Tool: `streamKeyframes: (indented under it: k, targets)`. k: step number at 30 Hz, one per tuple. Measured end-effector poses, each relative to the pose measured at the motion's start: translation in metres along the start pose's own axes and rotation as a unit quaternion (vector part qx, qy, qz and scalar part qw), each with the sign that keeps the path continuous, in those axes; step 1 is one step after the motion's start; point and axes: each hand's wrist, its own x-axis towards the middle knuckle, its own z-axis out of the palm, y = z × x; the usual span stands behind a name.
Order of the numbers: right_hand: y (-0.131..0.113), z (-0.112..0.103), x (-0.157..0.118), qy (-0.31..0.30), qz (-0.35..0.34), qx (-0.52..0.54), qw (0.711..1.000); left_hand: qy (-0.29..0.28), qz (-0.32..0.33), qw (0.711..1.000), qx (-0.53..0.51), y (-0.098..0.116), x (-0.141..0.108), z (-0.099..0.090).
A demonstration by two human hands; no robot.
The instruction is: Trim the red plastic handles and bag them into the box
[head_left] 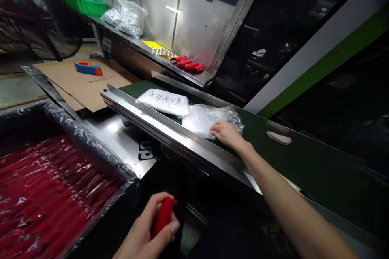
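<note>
The left hand (146,226) was closed around a red part (164,215), held above the floor area in front of the person, beside the plastic-lined box (91,136). That box contained many red parts in clear wrapping (54,186), laid in rows.

The right hand (227,132) was reached out over the green belt (319,170), its fingertips touching the pile of clear plastic bags (199,120). Whether the fingers had pinched any plastic could not be determined. The bags lay on the belt against a white packet (164,102) bearing handwritten figures, upside down to the viewer. A small pale piece (278,138) lay farther along the belt, to the right of the right hand.

Behind the belt, a metal shelf (204,77) carried four red pieces (187,64) side by side, a yellow sheet (152,44) and filled clear bags (132,20). A blue and orange tape dispenser (83,68) rested on flat cardboard (69,85).
</note>
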Motion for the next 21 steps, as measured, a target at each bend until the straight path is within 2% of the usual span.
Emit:
streamKeyframes:
  k: [5,8,11,13,16,18,21]
  targets:
    - [0.009,-0.001,0.000,0.012,0.038,-0.002,0.999,0.020,-0.003,1.000,0.017,-0.001,0.005,-0.004]
    - [0.017,-0.012,-0.012,0.035,0.038,0.015,0.999,0.001,-0.005,1.000,0.004,-0.002,0.009,-0.002]
    - [0.012,-0.028,-0.032,0.068,0.032,0.047,0.996,-0.006,0.000,1.000,-0.029,0.001,0.016,0.004]
    - [-0.004,-0.040,-0.052,0.095,0.036,0.076,0.992,-0.001,0.008,0.999,-0.049,0.008,0.020,0.011]
    - [-0.046,-0.050,-0.092,0.125,0.048,0.128,0.983,0.000,0.024,0.994,-0.108,0.025,0.024,0.024]
    - [-0.077,-0.048,-0.120,0.130,0.054,0.168,0.976,-0.006,0.038,0.984,-0.176,0.036,0.026,0.035]
    - [-0.116,-0.033,-0.155,0.107,0.045,0.254,0.960,-0.005,0.058,0.964,-0.259,0.044,0.028,0.050]
